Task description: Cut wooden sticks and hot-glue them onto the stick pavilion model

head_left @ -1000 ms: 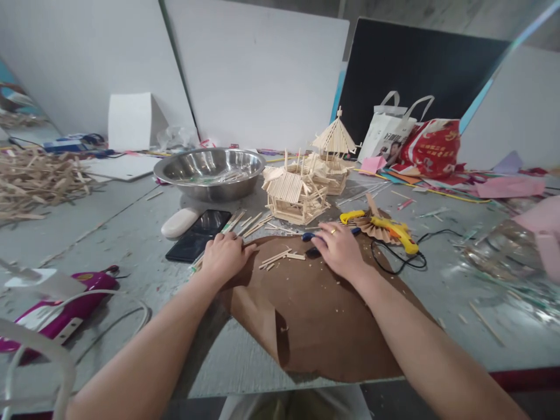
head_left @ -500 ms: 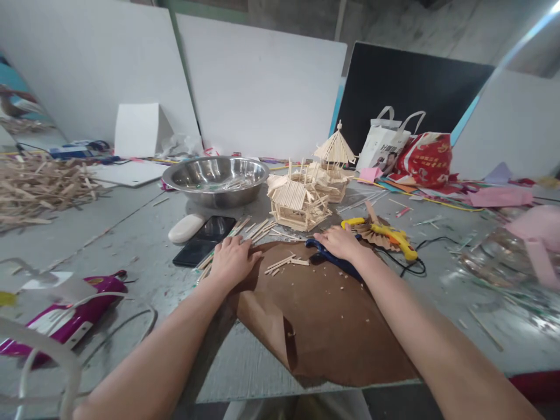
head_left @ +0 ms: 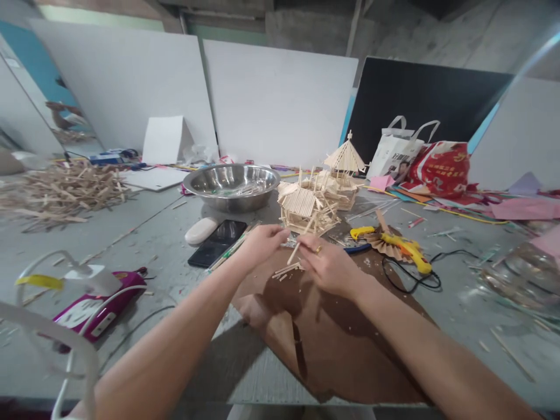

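Over the brown sheet (head_left: 315, 338), my right hand (head_left: 326, 265) pinches a thin wooden stick (head_left: 293, 254), which slants down from its fingers. Close beside it on the left is my left hand (head_left: 265, 245), fingers stretched toward the stick; I see nothing held in it. Several short sticks (head_left: 286, 271) lie on the sheet below the hands. Just beyond the hands stands a small pavilion model (head_left: 301, 204) built of sticks, with a taller pointed roof (head_left: 346, 156) behind it. A blue-handled tool (head_left: 357, 249) shows partly behind my right hand.
A steel basin (head_left: 231, 201) stands behind a phone (head_left: 217, 242) and a white oval object (head_left: 201, 230). A yellow glue gun (head_left: 405, 251) with a black cord lies right. At left are a purple power strip (head_left: 102, 306), white cables and a stick pile (head_left: 65, 192).
My right hand has left the blue-handled tool and moved left, now pinching a stick. My left hand has come up and right off the sheet's edge. The view has shifted slightly.
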Tool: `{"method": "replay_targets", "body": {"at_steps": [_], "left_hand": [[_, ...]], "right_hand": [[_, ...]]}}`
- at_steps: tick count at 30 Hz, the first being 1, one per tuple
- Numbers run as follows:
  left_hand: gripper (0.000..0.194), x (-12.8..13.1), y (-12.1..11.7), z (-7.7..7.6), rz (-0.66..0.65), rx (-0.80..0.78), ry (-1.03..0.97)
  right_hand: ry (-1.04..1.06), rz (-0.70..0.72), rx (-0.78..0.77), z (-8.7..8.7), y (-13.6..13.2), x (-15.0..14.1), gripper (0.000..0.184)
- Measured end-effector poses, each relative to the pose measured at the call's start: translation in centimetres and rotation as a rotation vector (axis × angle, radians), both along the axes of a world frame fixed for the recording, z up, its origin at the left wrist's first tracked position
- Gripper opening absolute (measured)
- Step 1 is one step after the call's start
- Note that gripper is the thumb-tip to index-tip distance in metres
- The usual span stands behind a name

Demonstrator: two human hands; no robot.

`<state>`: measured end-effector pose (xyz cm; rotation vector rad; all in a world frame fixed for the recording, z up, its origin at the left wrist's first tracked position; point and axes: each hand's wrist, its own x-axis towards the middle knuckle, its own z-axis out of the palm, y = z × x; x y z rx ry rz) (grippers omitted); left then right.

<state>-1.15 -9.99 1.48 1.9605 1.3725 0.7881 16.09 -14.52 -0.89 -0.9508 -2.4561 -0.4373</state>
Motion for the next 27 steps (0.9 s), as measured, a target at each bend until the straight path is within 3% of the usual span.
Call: {"method": "replay_targets", "body": {"at_steps": [3,5,10,14,19,27], "left_hand": [[0.031,1.3,1.0,0.7,-0.040,-0.272,-0.297],[0.024,1.9,1.5,0.9,-0.020,-0.369,-0.447],[0.012,1.9,3.3,0.7,0.063,-0.347,-0.607],[0.011,0.5,5.6,0.5,0.121,-0.173,-0.441],[0.028,-0.8,8.1,-0.9,0.185,0.095,-0.223],[0.028,-0.1,9.1,-2.4,0.185,0.091,-0.128]], "right_hand": [[-0.064,0.054,0.002,0.0,-0.2,-2.2,0.032],[-0.090,0.068,-0.002,-0.5,0.0,-3.2,0.031],[-0.026,0.046,0.010,-2.1,0.7,-3.9,0.031],[-0.002,0.052,-0.047,-3.9,0.9,-3.6,0.037],[0.004,0.063,-0.133,-5.0,1.1,-3.4,0.034],[-0.024,0.075,-0.227,-4.5,0.7,-3.9,0.030]]}}
